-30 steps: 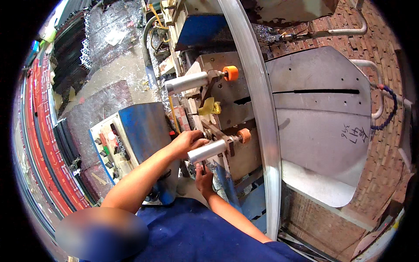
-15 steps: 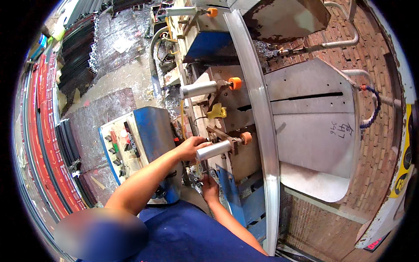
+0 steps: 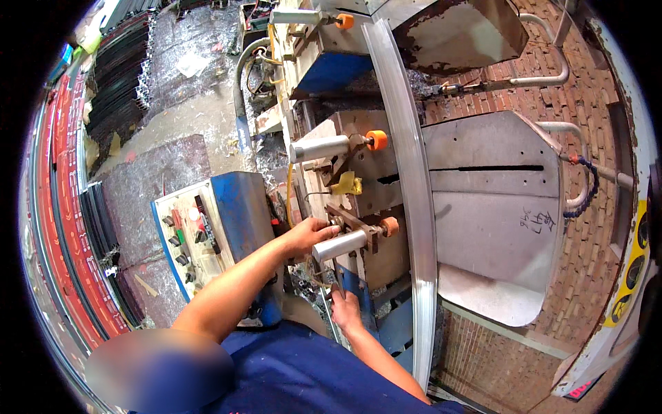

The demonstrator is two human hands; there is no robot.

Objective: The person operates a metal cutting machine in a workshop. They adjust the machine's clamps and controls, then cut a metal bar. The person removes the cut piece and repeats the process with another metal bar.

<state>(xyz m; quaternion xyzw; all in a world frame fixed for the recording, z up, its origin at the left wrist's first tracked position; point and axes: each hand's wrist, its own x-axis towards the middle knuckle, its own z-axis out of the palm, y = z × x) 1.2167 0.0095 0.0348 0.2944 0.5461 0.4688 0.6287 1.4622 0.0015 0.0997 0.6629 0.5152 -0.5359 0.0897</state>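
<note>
My left hand (image 3: 312,238) reaches to the nearest clamp on the machine, its fingers closed at a small round metal part (image 3: 336,223) on the bracket. Right beside those fingers is the clamp's silver cylinder (image 3: 339,245), with an orange roller-shaped tip (image 3: 390,226) at its far end. Lower down, my right hand (image 3: 346,310) is closed below the cylinder, next to the machine's blue side. Something thin and dark shows at its fingertips, too small to name. A long silver metal profile (image 3: 412,172) runs lengthwise past the orange tips.
Two more clamp cylinders (image 3: 321,148) (image 3: 296,16) line the machine. A control box (image 3: 238,207) with knobs stands left of my left arm. Grey sheet-metal guard (image 3: 493,207) lies beyond the profile. Stacks of red-wrapped (image 3: 65,207) and black profiles (image 3: 121,90) are at far left.
My right hand has shifted slightly right and toward me. My left hand stays at the bracket, its fingertips now at the small round part. The whole view has moved a little.
</note>
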